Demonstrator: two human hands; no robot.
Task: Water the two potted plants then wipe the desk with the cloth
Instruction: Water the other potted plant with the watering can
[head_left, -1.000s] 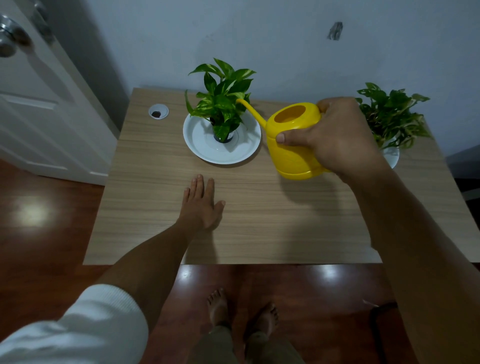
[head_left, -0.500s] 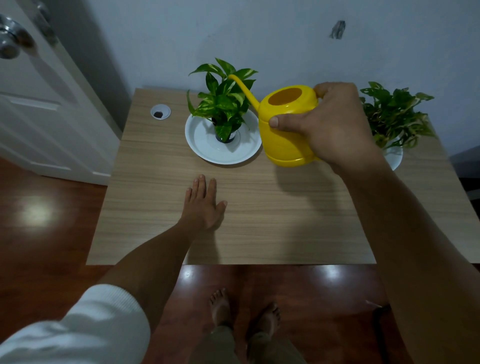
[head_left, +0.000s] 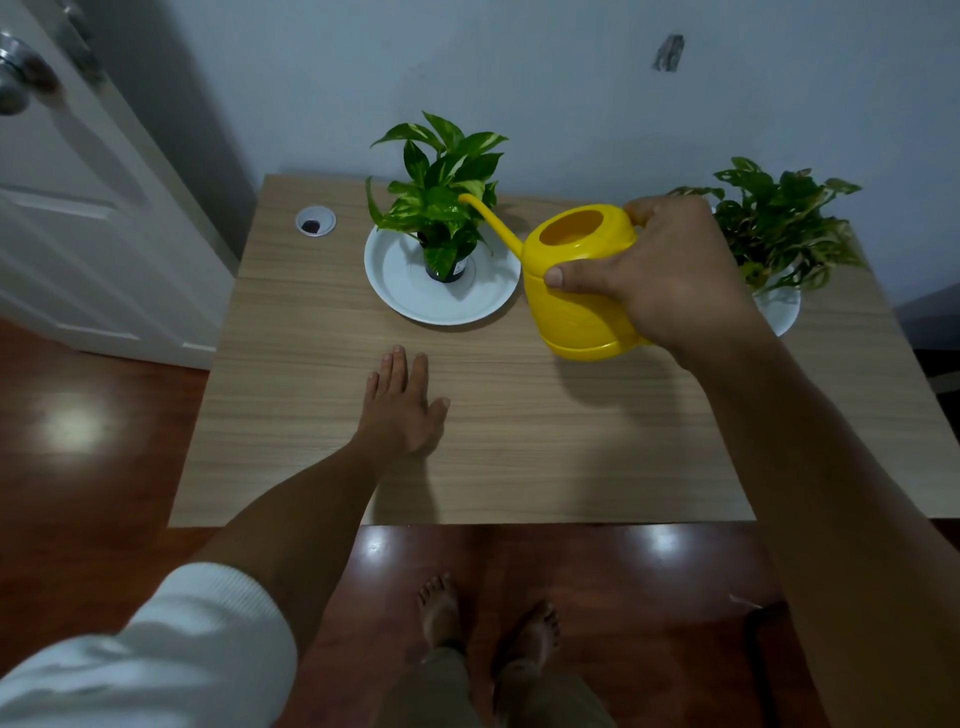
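Observation:
My right hand (head_left: 670, 270) grips a yellow watering can (head_left: 576, 291) above the wooden desk (head_left: 519, 441). Its thin spout reaches left into the leaves of the left potted plant (head_left: 441, 202), which stands in a small dark pot on a white saucer (head_left: 400, 291). The second potted plant (head_left: 779, 223) sits at the back right on another white saucer (head_left: 782, 312), partly hidden behind my right hand. My left hand (head_left: 400, 405) lies flat on the desk in front of the left saucer, fingers apart. No cloth is in view.
A round cable grommet (head_left: 315, 222) is set in the desk's back left corner. A white door (head_left: 78, 208) stands to the left and a pale wall runs behind the desk. My bare feet (head_left: 488, 618) stand on the dark wooden floor below the near edge.
The watering can rose and tipped its spout over the left plant half a second ago; now it has moved right and lower again, spout still at the leaves. My left hand stayed put.

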